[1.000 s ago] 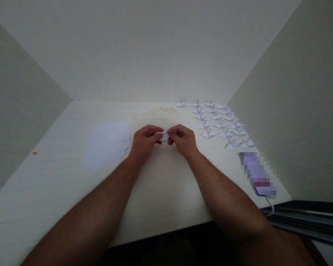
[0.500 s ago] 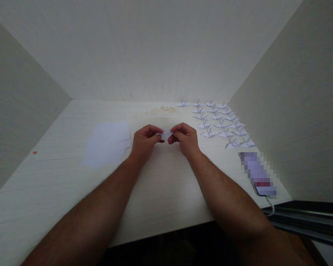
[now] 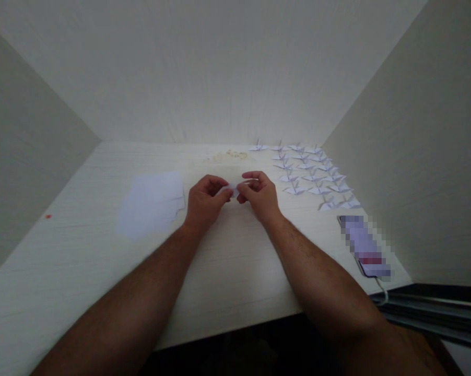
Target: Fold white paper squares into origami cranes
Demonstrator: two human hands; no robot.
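Our left hand (image 3: pixel 204 201) pinches one side of a small folded paper (image 3: pixel 234 191) between thumb and fingers. Our right hand (image 3: pixel 262 197) has thumb and fingers close together on the other side, its index finger raised clear of the pinch. The paper sits between our fingertips, above the middle of the table. It is white, narrow and matt, and much of it is covered by our fingers, so we cannot make out its folds. Its long axis seems to run from hand to hand, roughly along the table's far edge; we cannot tell which end is which.

Around our hands, the table (image 3: pixel 235 261) is off-white with a faint streaky grain. Near its far edge lies a yellowish stain (image 3: pixel 235 155). Left of us are flat white sheets (image 3: pixel 151 201), loosely overlapping at their right edge. To the right, white paper birds (image 3: pixel 294 190) stand in rows. Nearer us lies a phone (image 3: pixel 363 248), its screen pixelated, with a pale cable (image 3: pixel 383 293). Far left is a small orange-red spot (image 3: pixel 48 216). Plain greyish walls (image 3: pixel 220 73) enclose the table at back and sides, in dim light.
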